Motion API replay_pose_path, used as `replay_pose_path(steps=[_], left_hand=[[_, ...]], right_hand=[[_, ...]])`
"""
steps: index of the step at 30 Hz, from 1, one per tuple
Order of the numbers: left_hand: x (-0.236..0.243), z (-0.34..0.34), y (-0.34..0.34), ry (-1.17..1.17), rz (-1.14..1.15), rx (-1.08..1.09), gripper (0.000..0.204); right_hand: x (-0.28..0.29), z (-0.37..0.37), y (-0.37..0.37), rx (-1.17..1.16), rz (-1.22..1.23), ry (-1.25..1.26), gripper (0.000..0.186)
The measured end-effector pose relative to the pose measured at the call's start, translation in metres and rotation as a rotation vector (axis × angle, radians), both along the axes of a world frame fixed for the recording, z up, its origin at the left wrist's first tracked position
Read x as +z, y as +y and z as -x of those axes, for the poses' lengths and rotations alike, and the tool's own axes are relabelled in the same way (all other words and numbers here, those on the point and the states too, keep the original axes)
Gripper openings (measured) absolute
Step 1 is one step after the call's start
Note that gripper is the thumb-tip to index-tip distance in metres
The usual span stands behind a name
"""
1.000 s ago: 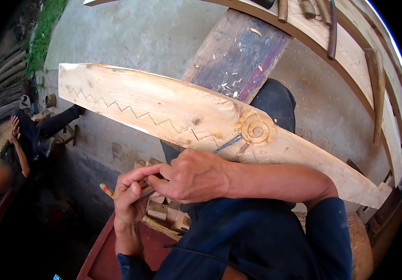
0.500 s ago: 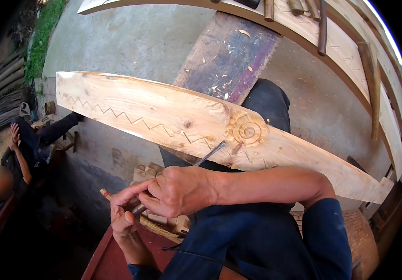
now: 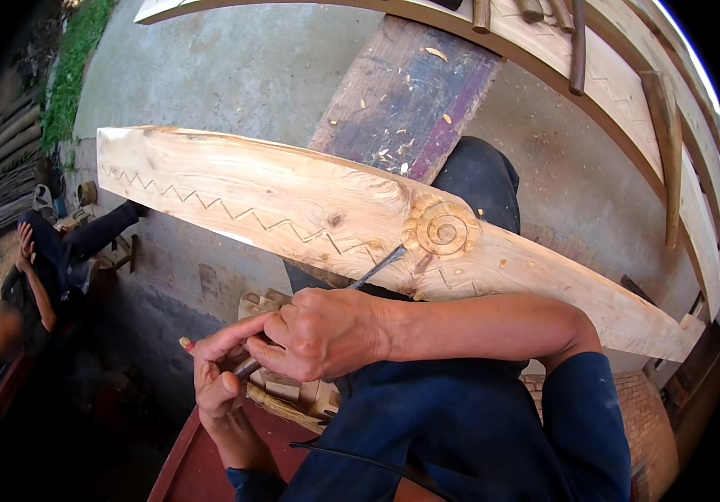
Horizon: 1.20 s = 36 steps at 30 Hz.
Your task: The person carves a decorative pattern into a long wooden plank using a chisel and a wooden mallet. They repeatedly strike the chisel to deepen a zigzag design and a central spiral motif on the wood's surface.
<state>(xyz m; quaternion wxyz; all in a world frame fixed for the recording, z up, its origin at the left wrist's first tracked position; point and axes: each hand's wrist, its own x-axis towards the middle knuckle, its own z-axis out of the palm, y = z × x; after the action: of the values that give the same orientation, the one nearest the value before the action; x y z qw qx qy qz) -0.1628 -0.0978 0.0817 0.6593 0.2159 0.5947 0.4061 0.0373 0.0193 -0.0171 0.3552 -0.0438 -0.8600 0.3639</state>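
"Guiding a slim, grey-bladed metal chisel (image 3: 378, 267) with a brown handle, a woodworker in dark blue attends to a long, pale wooden board (image 3: 351, 197) across the middle of the frame. What are the hands doing?"

"Both are clamped on the tool. The right hand (image 3: 314, 330), its forearm crossing from the right, wraps it behind the blade; the left hand (image 3: 222, 381), at lower left, curls about the handle."

"And the cutting end?"

"It points to the lower-left rim of a round, petal-edged spiral rosette (image 3: 445, 236) carved in the board, right of centre. Whether it touches the wood, I cannot tell."

"Which stage is this?"

"Apparently trimming around the rosette, its spiral already cut. The next move would seem to call for a low blade, a firm two-handed hold and a short, checked push to spare the petals."

"And the surroundings?"

"Toward the top of the frame, a narrow, paint-stained wooden tabletop (image 3: 368, 105) bears scattered shavings; at upper right, a dark brown wooden rod (image 3: 577, 50) lies across a curved, pale timber (image 3: 623, 125)."
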Motion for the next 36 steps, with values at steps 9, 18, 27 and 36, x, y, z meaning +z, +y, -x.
replay_pose_path(steps=[9,18,27,36], left_hand=[[0.006,0.005,0.02,0.03,0.031,-0.057,0.099],[0.002,0.009,0.026,0.018,0.082,-0.052,0.097],[-0.002,0.006,0.048,-0.019,0.104,-0.075,0.089],[-0.011,0.009,0.039,-0.005,-0.001,-0.095,0.097]], right_hand=[[0.003,0.001,0.007,-0.024,0.053,-0.01,0.03],[0.002,0.002,0.008,-0.027,0.072,-0.04,0.029],[-0.001,-0.004,0.016,-0.102,0.091,-0.049,0.027],[0.007,-0.002,0.013,-0.204,-0.196,-0.01,0.027]])
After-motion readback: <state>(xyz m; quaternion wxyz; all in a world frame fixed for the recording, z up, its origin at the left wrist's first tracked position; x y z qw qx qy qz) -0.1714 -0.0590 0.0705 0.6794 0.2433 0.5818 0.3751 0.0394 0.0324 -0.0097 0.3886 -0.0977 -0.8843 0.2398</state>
